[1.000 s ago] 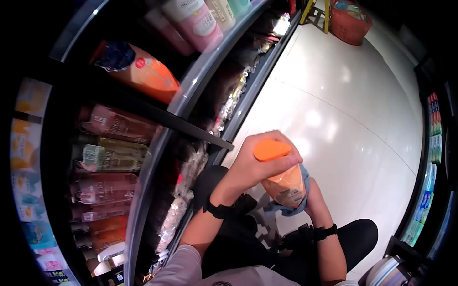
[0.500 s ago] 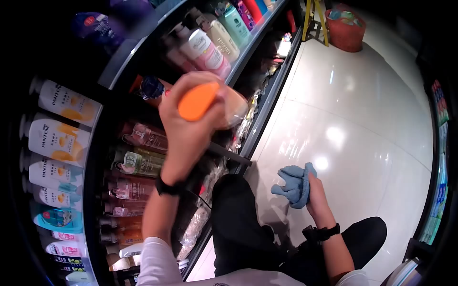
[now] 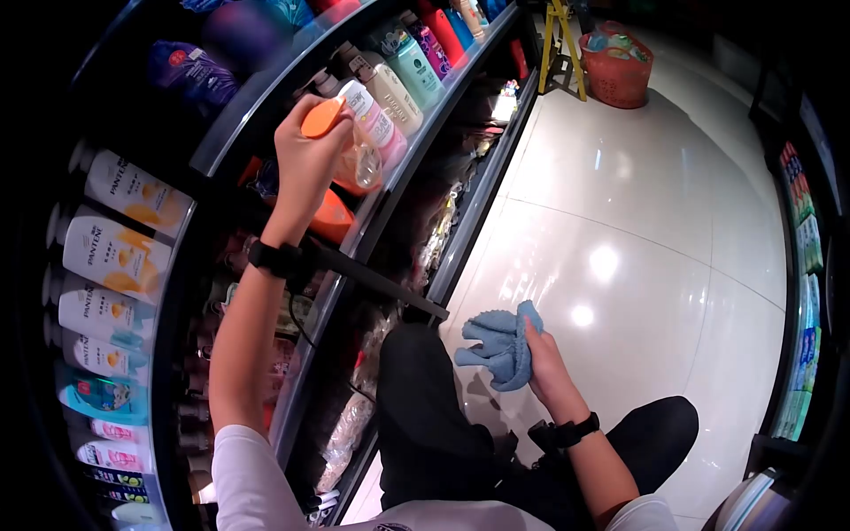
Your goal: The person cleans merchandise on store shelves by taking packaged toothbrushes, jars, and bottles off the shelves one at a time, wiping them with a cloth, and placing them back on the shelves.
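Note:
My left hand (image 3: pixel 305 159) is closed around an orange-topped bottle (image 3: pixel 323 118) at the shelf's front edge. The clear, peach-coloured end of that bottle points toward the aisle, beside a pink-and-white pump bottle (image 3: pixel 376 119). Just below my wrist's level, another orange bottle (image 3: pixel 332 217) sits on the shelf. Over the floor, my right hand (image 3: pixel 547 358) grips a bunched blue cloth (image 3: pixel 500 345), its loose folds hanging off to the left.
White Pantene bottles (image 3: pixel 115 252) line the shelf at left. A dark bar (image 3: pixel 381 283) juts out near my knee. Packaged goods (image 3: pixel 438 234) fill the lower shelf. Farther along the tiled floor (image 3: pixel 655 239) stand a yellow ladder (image 3: pixel 571 53) and a red basket (image 3: pixel 617 75).
My left hand has carried the orange-topped bottle up and left, in beside the pump bottle. The right hand and cloth appear slightly farther left as the view shifts.

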